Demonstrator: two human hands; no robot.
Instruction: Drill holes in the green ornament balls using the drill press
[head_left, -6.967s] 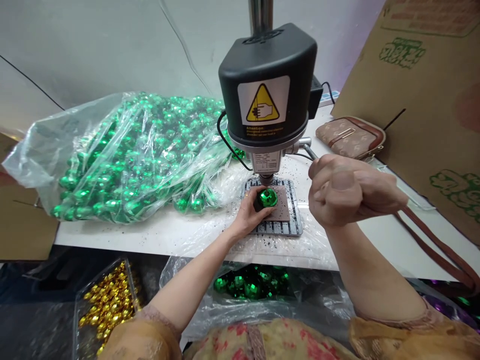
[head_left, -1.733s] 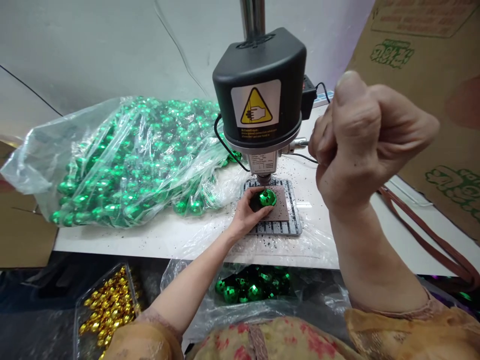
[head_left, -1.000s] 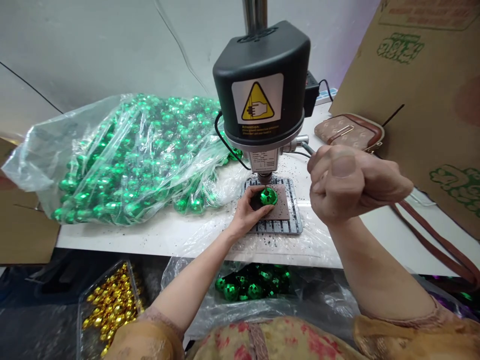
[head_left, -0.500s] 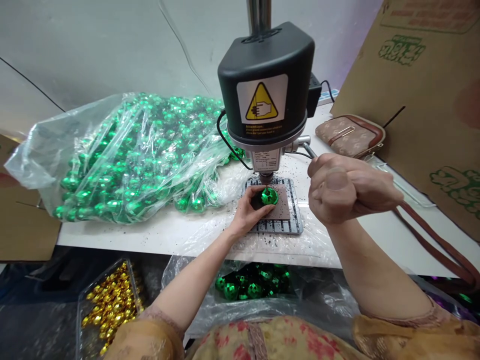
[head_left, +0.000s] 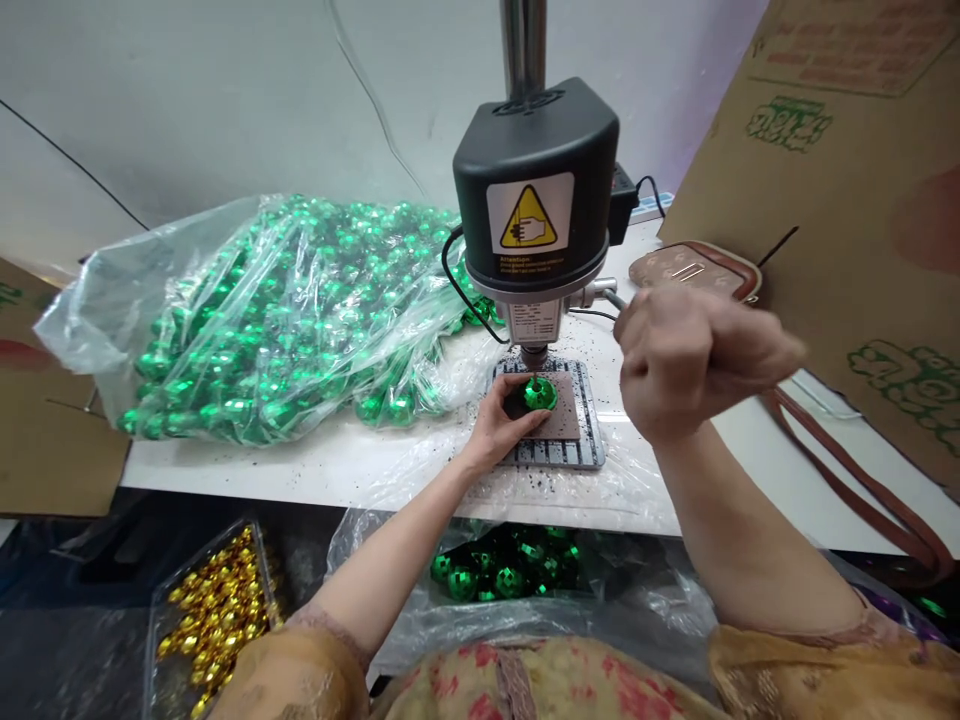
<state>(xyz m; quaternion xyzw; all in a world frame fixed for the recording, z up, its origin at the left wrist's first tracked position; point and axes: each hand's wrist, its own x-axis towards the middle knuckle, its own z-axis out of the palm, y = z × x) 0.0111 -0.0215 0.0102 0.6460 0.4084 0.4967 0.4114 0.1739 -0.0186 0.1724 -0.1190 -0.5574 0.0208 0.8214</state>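
My left hand point(head_left: 499, 420) pinches a shiny green faceted ball point(head_left: 539, 394) between thumb and fingers. The ball sits on a brown pad point(head_left: 564, 422) on the slotted metal base point(head_left: 591, 440) of a bench drill press point(head_left: 536, 200). Right above the ball is the drill chuck point(head_left: 534, 354); a thin bit seems to meet the ball's top. My right hand point(head_left: 686, 360), slightly blurred, is closed around the end of the drill press lever point(head_left: 613, 298), with most of the grip hidden in the fist.
A clear plastic bag point(head_left: 300, 320) of green balls lies on the left of the white table point(head_left: 247, 478). More green balls point(head_left: 506, 575) sit in plastic below the edge, beside a bin of gold balls point(head_left: 217, 600). On the right are a patterned purse point(head_left: 694, 270) and a cardboard box point(head_left: 847, 220).
My right fist has shifted slightly up on the lever. My left hand and the green ball stay in place under the chuck. The whole view has shifted a little.
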